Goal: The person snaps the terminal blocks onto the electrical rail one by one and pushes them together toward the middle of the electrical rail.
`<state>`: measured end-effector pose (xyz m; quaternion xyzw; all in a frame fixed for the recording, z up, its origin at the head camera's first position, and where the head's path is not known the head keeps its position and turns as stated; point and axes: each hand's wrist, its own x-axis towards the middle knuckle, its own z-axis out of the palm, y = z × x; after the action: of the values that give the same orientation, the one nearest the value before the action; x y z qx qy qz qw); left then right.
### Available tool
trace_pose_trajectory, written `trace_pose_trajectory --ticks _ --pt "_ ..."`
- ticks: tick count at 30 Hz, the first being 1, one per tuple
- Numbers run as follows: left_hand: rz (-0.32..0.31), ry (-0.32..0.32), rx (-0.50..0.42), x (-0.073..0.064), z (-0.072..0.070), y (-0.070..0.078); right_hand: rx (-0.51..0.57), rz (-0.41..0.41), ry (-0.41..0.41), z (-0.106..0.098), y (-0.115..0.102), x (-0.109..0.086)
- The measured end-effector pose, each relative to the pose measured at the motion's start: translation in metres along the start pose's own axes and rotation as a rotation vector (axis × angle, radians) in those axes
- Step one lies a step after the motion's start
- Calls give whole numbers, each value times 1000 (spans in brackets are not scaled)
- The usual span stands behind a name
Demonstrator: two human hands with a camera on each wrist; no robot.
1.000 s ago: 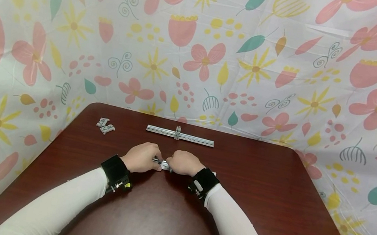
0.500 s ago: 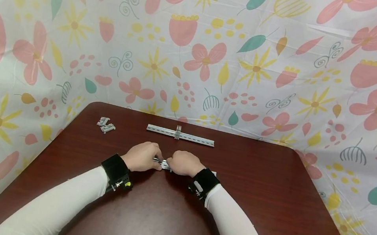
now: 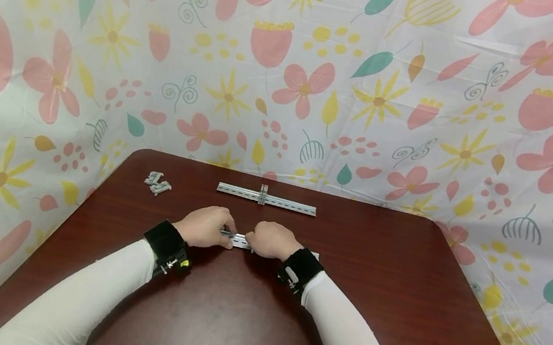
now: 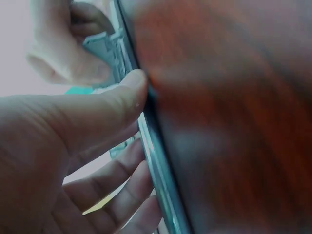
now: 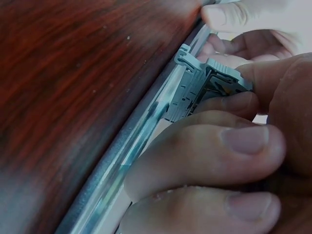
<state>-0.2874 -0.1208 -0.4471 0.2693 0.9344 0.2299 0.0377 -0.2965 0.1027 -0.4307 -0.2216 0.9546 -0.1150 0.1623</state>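
Observation:
A slotted metal DIN rail point(image 3: 239, 241) lies across the table in front of me, partly hidden by both hands. My left hand point(image 3: 205, 226) holds its left part, thumb point(image 4: 117, 100) on the near edge and fingers behind. With my right hand point(image 3: 273, 239) I grip a grey terminal block point(image 5: 187, 90), which sits against the rail point(image 5: 122, 168) and stands up from it. In the left wrist view the same terminal block point(image 4: 103, 52) shows between the right fingers and my left thumb.
Farther back lies a second DIN rail point(image 3: 290, 204) with narrow terminal blocks point(image 3: 263, 194) clipped near its middle. Loose grey terminal blocks point(image 3: 157, 182) lie at the back left of the brown table point(image 3: 375, 302). A flowered curtain point(image 3: 285, 104) hangs behind.
My left hand has slid slightly left along the rail, baring more of it between the hands. The right hand stays almost in place.

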Motion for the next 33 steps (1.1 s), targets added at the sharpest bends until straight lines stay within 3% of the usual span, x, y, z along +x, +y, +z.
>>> trace_pose_trajectory --ticks 9,24,33 --pt "-5 -28 -27 -6 -13 -11 -38 -6 23 -2 -4 -2" --pt "-13 -17 -9 -5 -15 -5 -107 14 58 1 -9 -8" --pt "-15 -32 -40 -5 -12 -10 -80 33 47 5 -6 -6"
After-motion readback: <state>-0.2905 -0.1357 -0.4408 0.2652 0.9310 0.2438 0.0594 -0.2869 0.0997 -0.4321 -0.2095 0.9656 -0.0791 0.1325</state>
